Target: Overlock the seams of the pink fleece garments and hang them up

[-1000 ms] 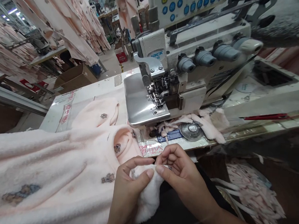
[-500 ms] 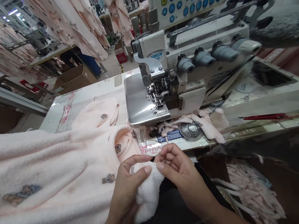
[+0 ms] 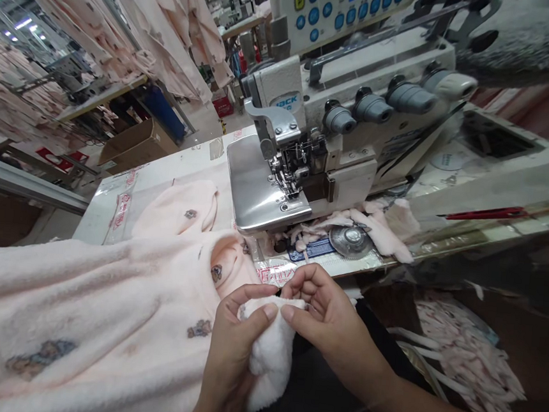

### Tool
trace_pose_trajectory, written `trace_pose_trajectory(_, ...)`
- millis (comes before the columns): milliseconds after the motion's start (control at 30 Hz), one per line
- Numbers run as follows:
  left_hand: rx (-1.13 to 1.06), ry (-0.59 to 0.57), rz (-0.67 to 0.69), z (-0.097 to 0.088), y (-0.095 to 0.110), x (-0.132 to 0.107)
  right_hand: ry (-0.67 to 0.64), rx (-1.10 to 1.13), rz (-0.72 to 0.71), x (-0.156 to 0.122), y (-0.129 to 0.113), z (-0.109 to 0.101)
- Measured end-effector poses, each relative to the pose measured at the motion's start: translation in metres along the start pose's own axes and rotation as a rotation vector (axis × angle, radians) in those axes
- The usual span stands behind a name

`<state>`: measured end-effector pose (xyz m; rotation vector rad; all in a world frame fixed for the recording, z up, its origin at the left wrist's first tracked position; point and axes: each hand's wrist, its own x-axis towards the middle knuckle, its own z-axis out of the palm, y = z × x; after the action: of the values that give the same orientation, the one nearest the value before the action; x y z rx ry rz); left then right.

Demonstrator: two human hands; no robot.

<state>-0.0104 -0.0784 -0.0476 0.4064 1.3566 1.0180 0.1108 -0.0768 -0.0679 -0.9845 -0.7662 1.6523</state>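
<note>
Head view. The left hand (image 3: 235,350) and right hand (image 3: 327,313) pinch a folded edge of the pink fleece (image 3: 101,319) between thumbs and fingertips, both sets of fingers closed on the cloth, just in front of the table (image 3: 162,170). The fleece lies across the table's left side and hangs over its near edge, near the overlock machine (image 3: 307,157). Offcuts (image 3: 378,225) sit beside the machine's plate. Risk, as judged: the plush edges may slip out of alignment if the pinch loosens; loose offcuts could catch in the seam.
</note>
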Motion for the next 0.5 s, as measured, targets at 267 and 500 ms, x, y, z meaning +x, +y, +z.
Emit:
trace_pose_trajectory(267,0.061,0.001,0.009,-0.0021,0.0017,0.0011,-0.003,0.010,0.010,0.0005,0.0001,0.0002)
trace_pose_trajectory(500,0.033,-0.013,0.004,-0.0025,0.0016,0.0017,-0.011,0.023,0.037,0.0016,0.0002,-0.0013)
